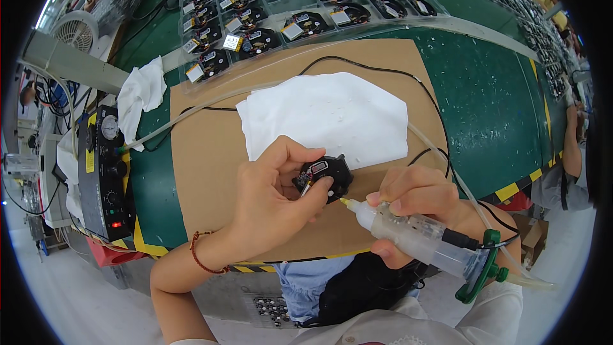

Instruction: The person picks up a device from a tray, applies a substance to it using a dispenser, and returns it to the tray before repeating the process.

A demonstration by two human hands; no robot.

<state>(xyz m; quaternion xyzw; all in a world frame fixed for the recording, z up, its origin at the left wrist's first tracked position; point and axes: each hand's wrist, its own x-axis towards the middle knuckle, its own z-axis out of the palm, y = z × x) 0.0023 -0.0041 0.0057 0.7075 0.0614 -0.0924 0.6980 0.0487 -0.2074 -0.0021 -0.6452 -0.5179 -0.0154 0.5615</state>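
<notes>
One black part [335, 172] sits pinched in the left hand [274, 195], above the cardboard [207, 172], near the white cloth [325, 115]; the right hand [424, 195] grasps a clear syringe [405, 233], its yellow tip [345, 201] just beside the part's lower edge.

A green counter [485, 121] spans the frame, edged with yellow-and-black tape [507, 192]. At upper left stands a pale round fan [75, 32], and below it, to the right, a crumpled white cloth [142, 92]. An open cardboard box [532, 235] sits at lower right; a co-worker's arm [573, 147] shows near the right edge.
</notes>
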